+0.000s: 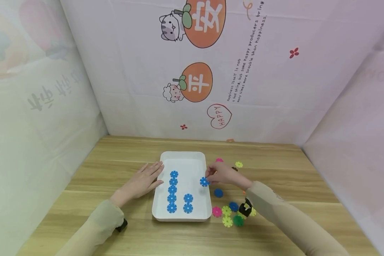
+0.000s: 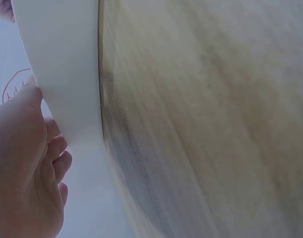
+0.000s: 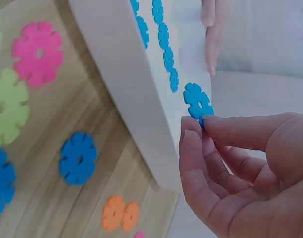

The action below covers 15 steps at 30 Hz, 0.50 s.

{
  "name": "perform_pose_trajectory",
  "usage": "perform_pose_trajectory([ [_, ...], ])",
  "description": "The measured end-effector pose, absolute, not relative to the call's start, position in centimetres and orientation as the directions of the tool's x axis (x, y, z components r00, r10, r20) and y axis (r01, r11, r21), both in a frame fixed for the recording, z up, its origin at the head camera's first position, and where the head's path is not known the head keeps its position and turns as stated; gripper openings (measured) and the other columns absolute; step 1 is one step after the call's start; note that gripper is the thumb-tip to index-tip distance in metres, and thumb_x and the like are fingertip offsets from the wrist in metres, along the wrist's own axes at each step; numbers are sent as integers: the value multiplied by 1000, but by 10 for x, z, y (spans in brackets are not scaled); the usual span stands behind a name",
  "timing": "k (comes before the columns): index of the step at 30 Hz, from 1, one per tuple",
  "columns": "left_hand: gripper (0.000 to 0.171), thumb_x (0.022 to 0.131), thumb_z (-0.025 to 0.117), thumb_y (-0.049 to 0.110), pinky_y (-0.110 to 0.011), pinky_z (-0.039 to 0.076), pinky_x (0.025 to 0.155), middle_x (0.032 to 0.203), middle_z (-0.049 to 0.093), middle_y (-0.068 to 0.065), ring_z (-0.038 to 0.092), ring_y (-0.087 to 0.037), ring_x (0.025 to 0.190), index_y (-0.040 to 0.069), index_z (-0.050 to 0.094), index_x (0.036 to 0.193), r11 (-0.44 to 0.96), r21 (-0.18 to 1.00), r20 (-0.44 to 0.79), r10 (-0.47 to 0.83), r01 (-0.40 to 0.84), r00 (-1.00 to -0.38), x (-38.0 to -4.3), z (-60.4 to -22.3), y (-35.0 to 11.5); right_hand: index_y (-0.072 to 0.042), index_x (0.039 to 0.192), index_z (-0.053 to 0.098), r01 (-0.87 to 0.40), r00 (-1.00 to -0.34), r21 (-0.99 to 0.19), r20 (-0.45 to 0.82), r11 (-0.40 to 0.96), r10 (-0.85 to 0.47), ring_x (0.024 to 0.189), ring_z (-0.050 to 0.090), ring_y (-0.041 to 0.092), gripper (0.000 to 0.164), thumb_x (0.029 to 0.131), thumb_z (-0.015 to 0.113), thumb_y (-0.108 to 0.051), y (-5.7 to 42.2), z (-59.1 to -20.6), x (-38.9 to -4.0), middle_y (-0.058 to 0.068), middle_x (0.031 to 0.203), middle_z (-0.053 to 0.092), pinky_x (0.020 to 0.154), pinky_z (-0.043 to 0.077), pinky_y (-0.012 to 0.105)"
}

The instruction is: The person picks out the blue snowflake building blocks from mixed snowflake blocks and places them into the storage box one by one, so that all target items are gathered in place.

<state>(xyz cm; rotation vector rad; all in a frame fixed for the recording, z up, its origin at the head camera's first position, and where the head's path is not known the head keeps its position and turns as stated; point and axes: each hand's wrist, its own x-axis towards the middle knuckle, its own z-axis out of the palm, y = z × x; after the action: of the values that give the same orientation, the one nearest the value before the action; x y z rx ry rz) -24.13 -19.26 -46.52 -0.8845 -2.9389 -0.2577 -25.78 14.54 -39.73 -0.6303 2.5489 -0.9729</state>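
Between thumb and fingertips, my right hand (image 1: 222,173) pinches a blue snowflake disc (image 3: 197,100) at its edge, over the right rim of a white tray (image 1: 195,163). My left hand (image 1: 144,180) lies with its fingers extended on the tray's left rim; its thumb also reaches the rim. Inside the tray, a column of several blue snowflake discs (image 1: 172,189) runs along the left part. To its right lies a shorter column of two blue snowflake discs (image 1: 188,202), near the tray's front.
Loose discs lie on the wooden table (image 1: 124,160) right of the tray: a pink disc (image 1: 217,212), a green disc (image 1: 238,220), yellow discs (image 1: 227,222) and blue ones (image 1: 218,193). Two orange discs (image 3: 113,213) show in the right wrist view. Printed cloth walls (image 1: 140,89) enclose the table.
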Motion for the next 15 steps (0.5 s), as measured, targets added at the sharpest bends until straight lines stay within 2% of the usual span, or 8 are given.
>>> perform_pose_trajectory([
  [3, 66, 104, 44, 44, -58, 20, 124, 164, 27, -13, 28, -32, 152, 5, 29, 156, 822, 147, 103, 541, 551, -835, -240, -465, -193, -1, 89, 63, -274, -850, -672, -167, 689, -500, 71, 66, 22, 4, 90, 67, -1, 132, -400, -261, 9, 82, 67, 68, 61, 33],
  [7, 66, 104, 44, 44, -57, 19, 124, 164, 26, -13, 27, -32, 152, 6, 29, 156, 824, 154, 99, 536, 545, -838, -240, -465, -193, -7, 85, 64, -302, -856, -589, -180, 750, -485, 69, 62, 14, 8, 89, 71, -5, 115, -404, -265, 2, 81, 66, 63, 56, 24],
  [10, 66, 104, 43, 45, -57, 19, 125, 164, 26, -12, 28, -32, 152, 6, 28, 156, 824, 154, 98, 536, 545, -838, -240, -465, -194, -10, 83, 64, -321, -850, -534, -202, 783, -486, 69, 60, 11, 10, 90, 72, -9, 105, -408, -266, 0, 81, 65, 62, 52, 21],
  [15, 67, 105, 43, 45, -56, 18, 125, 165, 25, -12, 27, -32, 152, 6, 28, 156, 824, 155, 94, 537, 545, -838, -240, -465, -194, -8, 83, 65, -330, -831, -543, -222, 772, -511, 68, 58, 10, 10, 90, 70, -4, 91, -416, -268, 1, 77, 63, 62, 52, 20],
])
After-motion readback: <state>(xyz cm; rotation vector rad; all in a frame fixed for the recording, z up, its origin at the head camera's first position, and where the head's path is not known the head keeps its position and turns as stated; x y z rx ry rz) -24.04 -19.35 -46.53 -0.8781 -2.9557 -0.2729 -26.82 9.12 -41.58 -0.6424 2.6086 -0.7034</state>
